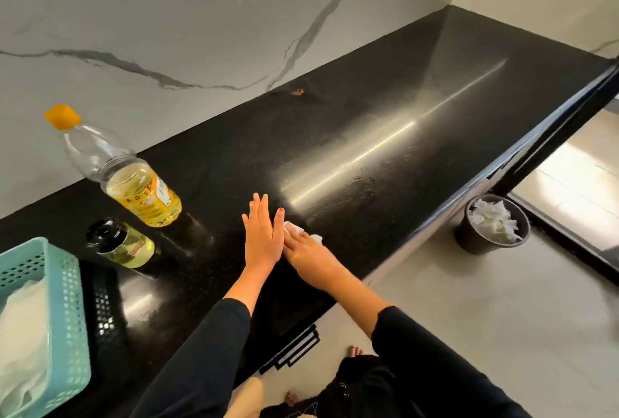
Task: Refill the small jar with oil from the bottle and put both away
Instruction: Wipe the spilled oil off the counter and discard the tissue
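While bottle (134,179) and small jar (121,243) stand capped, I note left hand (261,236) flat, unclenched; right hand (306,251) pressing white tissue (315,237) (countertop (385,122)).

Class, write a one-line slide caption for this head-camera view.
Right hand wipes the black counter with a tissue, left hand flat; capped oil bottle and jar stand nearby.

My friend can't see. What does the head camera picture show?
Two hands lie on a black counter; the right hand presses a white tissue, the left hand lies flat. Left of them stand a capped oil bottle and small jar.
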